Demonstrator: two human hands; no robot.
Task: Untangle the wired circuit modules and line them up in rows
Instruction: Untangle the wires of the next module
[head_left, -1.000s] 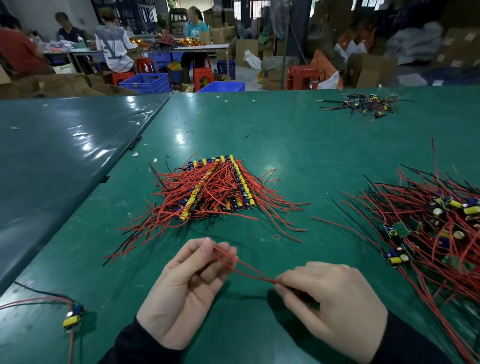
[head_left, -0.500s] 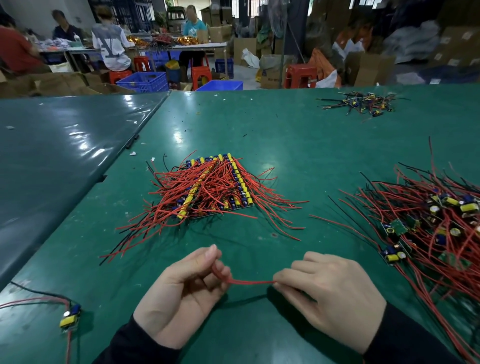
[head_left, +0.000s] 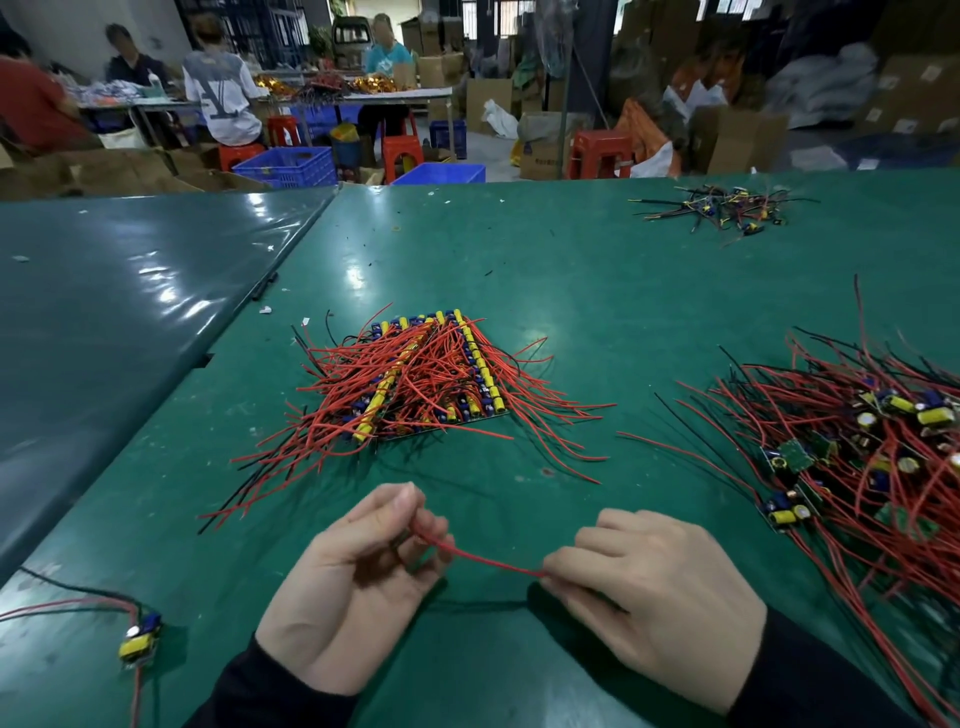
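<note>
You hold a red wire (head_left: 485, 560) stretched nearly level between your hands, its long axis running left to right, low over the green table (head_left: 597, 291). Your left hand (head_left: 353, 582) pinches one end between thumb and fingertips; your right hand (head_left: 654, 592) pinches the other, fingers curled. Beyond lies the lined-up stack of modules (head_left: 421, 374); the tangled pile (head_left: 862, 447) sits right.
</note>
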